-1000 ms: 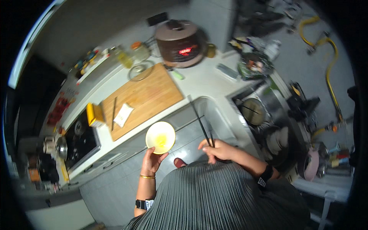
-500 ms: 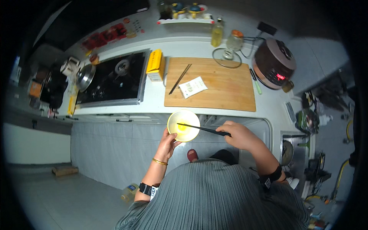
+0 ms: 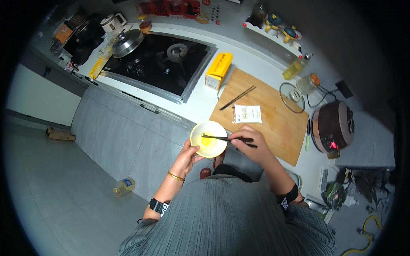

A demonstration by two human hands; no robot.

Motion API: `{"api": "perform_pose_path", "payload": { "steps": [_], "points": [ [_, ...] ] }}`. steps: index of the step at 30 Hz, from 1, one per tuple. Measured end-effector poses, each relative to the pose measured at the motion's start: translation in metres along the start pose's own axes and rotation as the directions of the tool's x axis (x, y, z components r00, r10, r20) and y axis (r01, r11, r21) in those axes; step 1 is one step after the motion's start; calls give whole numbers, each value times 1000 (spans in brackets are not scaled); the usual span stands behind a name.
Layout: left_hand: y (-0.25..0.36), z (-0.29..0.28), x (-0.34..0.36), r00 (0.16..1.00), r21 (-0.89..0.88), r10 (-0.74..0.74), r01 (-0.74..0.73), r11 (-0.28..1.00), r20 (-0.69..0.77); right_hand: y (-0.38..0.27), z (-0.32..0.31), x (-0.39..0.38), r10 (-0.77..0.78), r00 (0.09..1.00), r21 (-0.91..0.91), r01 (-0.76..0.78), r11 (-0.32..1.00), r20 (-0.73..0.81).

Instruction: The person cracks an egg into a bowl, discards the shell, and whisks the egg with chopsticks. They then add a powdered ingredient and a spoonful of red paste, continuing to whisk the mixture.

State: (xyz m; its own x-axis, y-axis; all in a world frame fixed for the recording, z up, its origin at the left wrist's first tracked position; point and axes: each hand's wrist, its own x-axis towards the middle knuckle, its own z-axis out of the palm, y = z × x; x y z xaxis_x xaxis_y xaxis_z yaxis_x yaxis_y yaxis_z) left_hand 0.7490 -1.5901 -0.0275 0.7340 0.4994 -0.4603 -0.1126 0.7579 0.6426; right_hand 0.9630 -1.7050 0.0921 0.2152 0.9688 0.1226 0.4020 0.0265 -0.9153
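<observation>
**Grey floor (image 3: pixel 115 141) beneath a held bowl (image 3: pixel 220 147)**

My left grip (image 3: pixel 187 158) holds its lower-left rim; my right grip (image 3: pixel 252 144) pinches dark chopsticks (image 3: pixel 218 138), tips in yellow liquid (image 3: pixel 206 142). The bowl seems light, stiff, perhaps breakable; rim and underside look surest to hold. Beyond lies the bench (image 3: pixel 200 99).

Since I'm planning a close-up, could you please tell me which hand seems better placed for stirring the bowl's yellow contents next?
Probably the right hand: it grips black chopsticks reaching into the bowl toward the yellow contents, while the left hand is occupied holding the bowl.
</observation>
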Motion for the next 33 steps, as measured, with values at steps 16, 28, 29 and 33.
{"api": "perform_pose_path", "payload": {
  "steps": [16, 28, 29, 33],
  "points": [
    [53, -14, 63, 981, -101, 157, -169, 980, -116, 50, -33, 99, 106, 987, 306, -137, 942, 117],
    [158, -97, 73, 998, -13, -13, 14, 1000, 63, 15, 37, 160, 173, 982, 130, -182, 975, 73],
    [167, -104, 74, 998, -13, -17, 17, 1000, 61, 15, 52, 166, 290, 957, 185, -284, 941, -7],
    [197, -131, 76, 997, 67, -24, 19, 998, 67, 17, 81, 175, 142, 989, 103, -138, 985, -32]
  ]
}}
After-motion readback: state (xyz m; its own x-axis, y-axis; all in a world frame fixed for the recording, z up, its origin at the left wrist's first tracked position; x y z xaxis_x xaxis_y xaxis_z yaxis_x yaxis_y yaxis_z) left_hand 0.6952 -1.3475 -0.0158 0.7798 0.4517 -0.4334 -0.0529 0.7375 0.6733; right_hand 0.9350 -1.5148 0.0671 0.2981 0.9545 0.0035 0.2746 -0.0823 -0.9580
